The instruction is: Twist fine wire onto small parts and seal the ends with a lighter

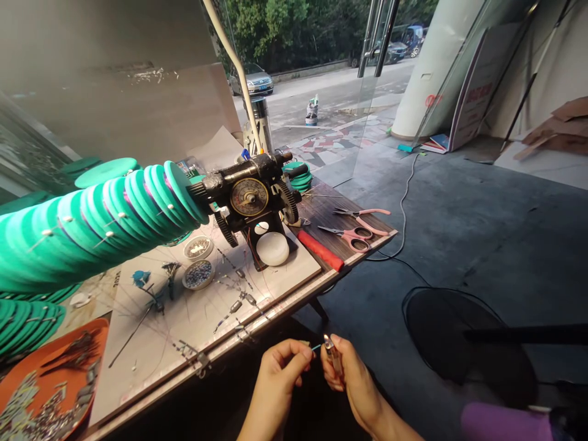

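Observation:
My left hand (281,365) is closed in a pinch on a thin blue-green line end (315,347) below the table's front edge. My right hand (348,375) is wrapped round a lighter (331,354) with a small flame at its top, held right against the tip of the line. Both hands are close together, almost touching. Above them on the table stands a black geared winding machine (252,197) with a round dial. A long row of green spools (96,223) sits on its shaft, reaching to the left.
On the table lie two pairs of pink scissors (353,236), a red handle (320,250), a white puck (272,248), two small tins (198,274) and loose rigs. An orange tray (98,343) of metal parts sits at left. A black fan (463,343) stands on the floor at right.

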Demonstrator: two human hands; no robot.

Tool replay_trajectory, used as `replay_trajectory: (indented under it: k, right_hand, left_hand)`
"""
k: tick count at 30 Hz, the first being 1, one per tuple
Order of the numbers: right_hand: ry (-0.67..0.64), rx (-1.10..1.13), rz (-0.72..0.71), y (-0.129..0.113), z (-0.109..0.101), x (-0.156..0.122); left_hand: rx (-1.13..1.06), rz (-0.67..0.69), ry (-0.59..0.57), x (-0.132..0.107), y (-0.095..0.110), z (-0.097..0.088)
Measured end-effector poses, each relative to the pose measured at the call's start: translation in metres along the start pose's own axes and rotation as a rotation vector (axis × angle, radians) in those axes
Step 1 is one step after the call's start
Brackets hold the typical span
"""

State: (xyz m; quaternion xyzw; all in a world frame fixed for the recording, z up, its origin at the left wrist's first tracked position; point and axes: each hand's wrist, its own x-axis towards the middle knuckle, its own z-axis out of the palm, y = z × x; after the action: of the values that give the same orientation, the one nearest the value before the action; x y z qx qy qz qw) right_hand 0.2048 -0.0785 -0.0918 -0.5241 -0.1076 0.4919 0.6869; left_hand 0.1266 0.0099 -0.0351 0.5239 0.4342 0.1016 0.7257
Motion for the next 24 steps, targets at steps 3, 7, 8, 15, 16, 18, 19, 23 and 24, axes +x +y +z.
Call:
replay_trajectory:
  k: [3, 7, 8, 15, 16, 18, 19, 23, 24]
  right_hand:
    - [0.002, 0.002, 0.007, 0.0005, 0.0011, -0.0006]
    - [0.016, 0.0, 0.022, 0.002, 0.0021, -0.0014]
    - [0.019, -0.001, 0.024, 0.0025, 0.0022, -0.0014]
    - [0.028, 0.0, 0.036, 0.0036, 0.0032, -0.0015]
    - [0.029, -0.001, 0.036, 0.0034, 0.0036, -0.0016]
    - [0.034, -0.005, 0.035, 0.0028, 0.0044, -0.0019]
    - [0.037, -0.007, 0.037, 0.0025, 0.0047, -0.002]
    - [0.045, -0.013, 0.043, 0.0019, 0.0053, -0.002]
    - [0.045, -0.014, 0.044, 0.002, 0.0052, -0.0019]
  left_hand:
    - [-0.005, -0.004, -0.003, -0.0019, 0.0029, 0.0008]
    - [-0.013, -0.001, 0.0, -0.0038, 0.0044, 0.0004]
    - [-0.016, -0.002, 0.002, -0.004, 0.0041, 0.0001]
    - [-0.002, -0.012, -0.006, -0.0032, 0.004, 0.0]
    - [-0.004, -0.008, -0.007, -0.0031, 0.0044, 0.0003]
    - [-0.01, -0.003, -0.009, -0.003, 0.0048, 0.0008]
    - [-0.014, -0.002, -0.009, -0.0029, 0.0048, 0.0009]
    - [-0.02, 0.002, -0.009, -0.0026, 0.0033, 0.0004]
    - [-0.021, 0.003, -0.007, -0.0026, 0.0029, 0.0002]
